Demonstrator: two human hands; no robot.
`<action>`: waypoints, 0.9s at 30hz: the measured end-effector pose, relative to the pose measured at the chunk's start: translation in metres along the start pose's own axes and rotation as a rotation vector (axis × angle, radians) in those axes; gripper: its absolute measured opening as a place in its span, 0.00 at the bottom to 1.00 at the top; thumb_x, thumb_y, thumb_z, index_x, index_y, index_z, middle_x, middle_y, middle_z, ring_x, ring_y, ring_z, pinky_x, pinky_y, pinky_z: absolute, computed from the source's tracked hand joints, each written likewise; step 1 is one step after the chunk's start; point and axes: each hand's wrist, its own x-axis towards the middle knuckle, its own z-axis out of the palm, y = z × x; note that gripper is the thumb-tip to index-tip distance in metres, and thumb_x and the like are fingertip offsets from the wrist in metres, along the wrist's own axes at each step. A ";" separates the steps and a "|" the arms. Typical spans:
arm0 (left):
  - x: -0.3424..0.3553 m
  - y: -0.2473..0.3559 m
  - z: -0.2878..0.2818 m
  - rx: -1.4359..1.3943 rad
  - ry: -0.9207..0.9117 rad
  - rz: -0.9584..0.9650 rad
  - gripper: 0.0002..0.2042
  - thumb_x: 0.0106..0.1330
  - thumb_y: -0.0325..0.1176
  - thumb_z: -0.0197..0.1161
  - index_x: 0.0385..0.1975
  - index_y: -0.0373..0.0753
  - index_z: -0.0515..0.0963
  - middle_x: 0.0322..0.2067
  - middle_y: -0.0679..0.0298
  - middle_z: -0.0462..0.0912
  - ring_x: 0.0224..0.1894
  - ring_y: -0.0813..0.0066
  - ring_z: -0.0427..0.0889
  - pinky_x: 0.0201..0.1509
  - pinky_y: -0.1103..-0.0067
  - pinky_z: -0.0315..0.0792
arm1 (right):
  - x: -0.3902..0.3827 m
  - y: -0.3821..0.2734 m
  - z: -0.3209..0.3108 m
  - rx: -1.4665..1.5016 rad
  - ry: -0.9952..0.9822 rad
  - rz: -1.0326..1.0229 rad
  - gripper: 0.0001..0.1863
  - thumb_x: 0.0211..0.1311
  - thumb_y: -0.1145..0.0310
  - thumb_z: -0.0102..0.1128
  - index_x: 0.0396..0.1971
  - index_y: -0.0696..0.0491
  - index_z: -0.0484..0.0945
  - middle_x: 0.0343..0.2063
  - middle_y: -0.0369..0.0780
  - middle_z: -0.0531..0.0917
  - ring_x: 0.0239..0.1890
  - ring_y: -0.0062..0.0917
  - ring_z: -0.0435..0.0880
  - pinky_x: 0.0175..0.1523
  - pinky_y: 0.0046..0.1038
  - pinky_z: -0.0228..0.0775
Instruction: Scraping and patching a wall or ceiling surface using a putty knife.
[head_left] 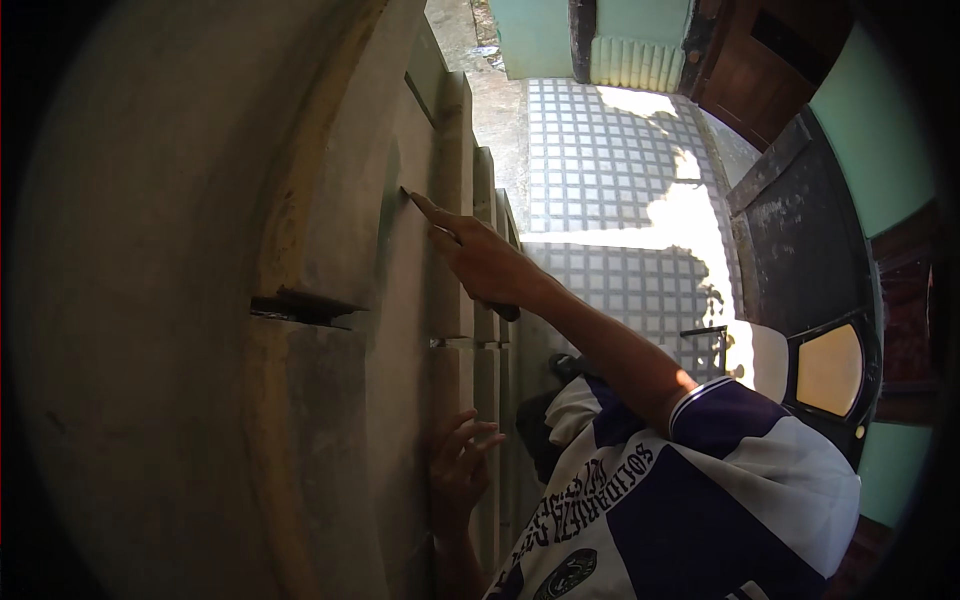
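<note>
Slim dark-tipped hand tool (404, 190), probably a small blade or scraper: in the right hand (480, 258), tip at the pale masonry face (405, 270), beside a greenish patch (388, 215). Contact of tip with masonry: too fine to confirm.

Risks, by judgement: skidding of the tip along the flat face, from too shallow an angle or uneven pressure; knocked knuckles on the stepped moulding (456, 150), from so close a working position; a scratch or chip at an edge, from a sideways twist of the wrist. Also possible: loss of accuracy, from long reach and shaded work area.

Right hand: narrow grip around the tool, index finger stretched toward the tip, dark butt end (508, 312) protruding near the wrist. Right forearm (600, 330) bare, extended from the shoulder, nearly straight, slanting up and leftward in view.

Left hand (462, 468): lower in view, by the moulding, fingers loosely bent and partly spread, nothing visible in the grasp; contact with moulding not certain.

Surroundings: dark notch (305, 308) in the nearby ledge (330, 230); sunlit checkered tile floor (600, 150); tan-backed chair (830, 370), well apart.
</note>
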 end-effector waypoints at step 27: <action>0.006 -0.008 0.001 -0.014 -0.012 -0.022 0.19 0.58 0.12 0.57 0.39 0.45 0.87 0.46 0.68 0.85 0.59 0.63 0.81 0.59 0.70 0.77 | 0.019 -0.009 -0.003 0.053 0.032 0.012 0.32 0.75 0.67 0.36 0.78 0.42 0.50 0.24 0.51 0.82 0.15 0.34 0.81 0.25 0.39 0.81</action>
